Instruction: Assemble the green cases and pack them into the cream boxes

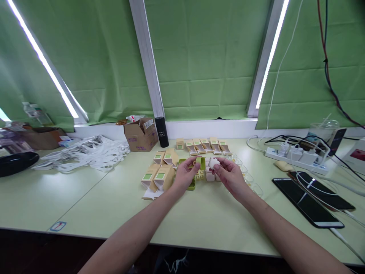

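Near the middle of the table, my left hand pinches a small green sleeve-like case between thumb and fingers. Just to its right, my right hand grips a small white rounded block; its exact kind is not clear. The two pieces are close together but apart. Below them lie pale pink-white blocks, small yellow pieces and another green case, partly covered by my hands. Clear looped pieces with yellow spots sit beyond my right hand.
Open kraft boxes with green labels stand left of my hands; more small boxes line the back. Further left are a cardboard box, black cylinder and white straps. Phones, cables and a power strip occupy the right.
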A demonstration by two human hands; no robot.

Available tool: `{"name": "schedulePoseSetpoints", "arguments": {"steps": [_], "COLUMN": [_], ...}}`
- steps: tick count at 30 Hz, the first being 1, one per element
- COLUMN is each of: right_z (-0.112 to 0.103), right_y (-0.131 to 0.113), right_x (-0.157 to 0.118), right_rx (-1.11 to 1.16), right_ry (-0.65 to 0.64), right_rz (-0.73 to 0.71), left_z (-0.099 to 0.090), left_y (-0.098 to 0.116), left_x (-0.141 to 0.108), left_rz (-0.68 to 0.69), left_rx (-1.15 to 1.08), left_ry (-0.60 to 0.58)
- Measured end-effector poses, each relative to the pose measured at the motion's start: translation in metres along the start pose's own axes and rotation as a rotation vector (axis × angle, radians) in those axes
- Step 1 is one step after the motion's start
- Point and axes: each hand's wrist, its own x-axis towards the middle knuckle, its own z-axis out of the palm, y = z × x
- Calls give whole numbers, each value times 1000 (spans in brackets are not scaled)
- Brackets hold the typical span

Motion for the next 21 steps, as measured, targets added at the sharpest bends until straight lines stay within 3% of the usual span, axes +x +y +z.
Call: {"name": "schedulePoseSetpoints", "arguments": {"steps": [21], "right_z": [3], "right_y": [0], "right_x": [-3], "right_rx": [-158], "right_ry": [10], "right_rz": [21], "left_z": [5], "left_y": [7], "left_x": [-2], "left_rz": [80], "left_rx": [260], "left_ry": [-17]}}
